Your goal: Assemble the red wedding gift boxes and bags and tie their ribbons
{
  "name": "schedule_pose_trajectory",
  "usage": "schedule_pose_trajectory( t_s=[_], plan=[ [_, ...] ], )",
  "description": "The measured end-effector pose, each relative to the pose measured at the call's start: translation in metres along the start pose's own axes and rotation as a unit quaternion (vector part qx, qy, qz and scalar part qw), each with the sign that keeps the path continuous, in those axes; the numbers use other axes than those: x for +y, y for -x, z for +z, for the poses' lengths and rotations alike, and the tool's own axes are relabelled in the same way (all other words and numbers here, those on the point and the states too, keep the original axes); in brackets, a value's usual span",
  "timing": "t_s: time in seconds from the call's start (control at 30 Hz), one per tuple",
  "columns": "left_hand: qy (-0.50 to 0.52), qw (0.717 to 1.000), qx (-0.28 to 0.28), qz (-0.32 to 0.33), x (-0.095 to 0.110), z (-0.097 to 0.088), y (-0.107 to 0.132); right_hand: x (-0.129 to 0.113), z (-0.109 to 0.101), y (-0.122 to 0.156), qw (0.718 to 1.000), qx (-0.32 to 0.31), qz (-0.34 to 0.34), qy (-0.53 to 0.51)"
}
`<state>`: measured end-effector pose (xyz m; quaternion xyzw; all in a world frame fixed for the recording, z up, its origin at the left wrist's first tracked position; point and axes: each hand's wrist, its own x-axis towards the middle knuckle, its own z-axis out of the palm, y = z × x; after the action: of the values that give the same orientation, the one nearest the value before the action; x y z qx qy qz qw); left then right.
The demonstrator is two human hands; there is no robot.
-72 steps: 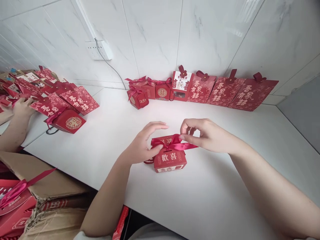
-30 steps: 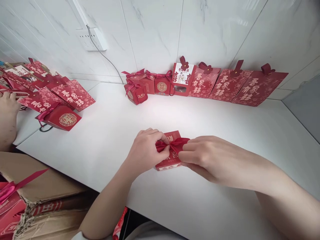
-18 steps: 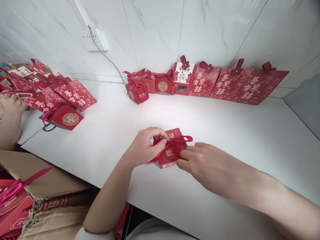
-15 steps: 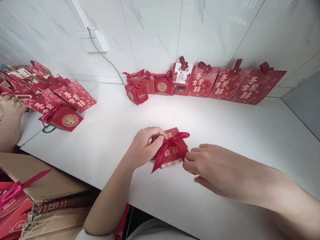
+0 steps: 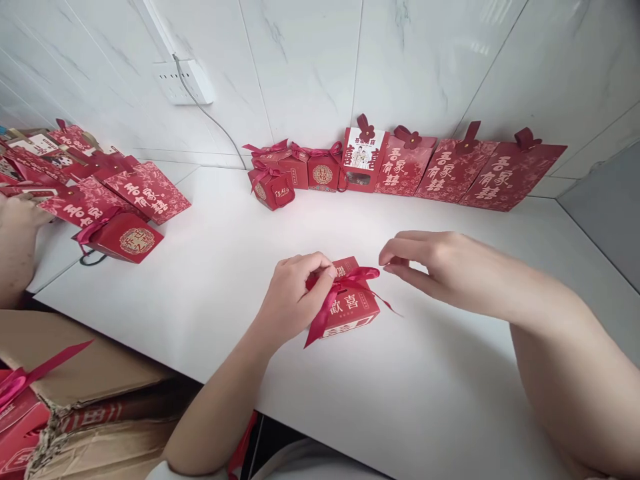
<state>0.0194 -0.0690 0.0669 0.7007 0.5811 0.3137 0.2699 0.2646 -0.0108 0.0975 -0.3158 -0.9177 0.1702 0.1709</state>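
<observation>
- A white tabletop [image 5: 450,373] spreads bare around the work, its near edge close below.
- A small red cardboard gift box [image 5: 350,308] stands mid-table, long axis left to right, printed face toward the camera.
- The right hand [image 5: 440,263] hovers just beside it, fingers loosely curled, holding nothing.
- The left hand [image 5: 295,297] pinches the red satin ribbon [image 5: 345,283] on top.

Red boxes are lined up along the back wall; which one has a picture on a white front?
The tall box near the row's middle, between the small ribboned cube and the flat bags; the others are all red.
</observation>
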Motion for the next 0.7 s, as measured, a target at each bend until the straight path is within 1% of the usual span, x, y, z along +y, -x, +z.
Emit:
schedule_pose_trajectory(
  t_s=[0.1, 0.23, 0.33, 0.4, 0.53, 0.7],
  plan=[
    [-0.007, 1.0, -0.006, 0.022, -0.002, -0.001, 0.0, -0.015, 0.006, -0.007, 0.999, 0.013, -0.042, 0.017],
    [-0.029, 0.998, -0.019, 0.044, -0.005, -0.002, 0.0, -0.027, 0.023, -0.014, 0.995, 0.008, -0.083, 0.053],
    [-0.046, 0.998, -0.017, 0.048, -0.005, -0.002, 0.001, -0.024, 0.034, -0.017, 0.992, 0.018, -0.095, 0.079],
    [-0.056, 0.997, -0.01, 0.043, -0.004, -0.001, 0.001, -0.021, 0.037, -0.018, 0.99, 0.019, -0.107, 0.085],
    [-0.067, 0.997, 0.005, 0.03, -0.001, 0.003, 0.001, -0.019, 0.038, -0.02, 0.981, 0.022, -0.15, 0.123],
    [-0.063, 0.998, 0.009, 0.011, -0.003, 0.006, 0.0, -0.022, 0.038, -0.021, 0.961, 0.033, -0.207, 0.181]
  ],
)
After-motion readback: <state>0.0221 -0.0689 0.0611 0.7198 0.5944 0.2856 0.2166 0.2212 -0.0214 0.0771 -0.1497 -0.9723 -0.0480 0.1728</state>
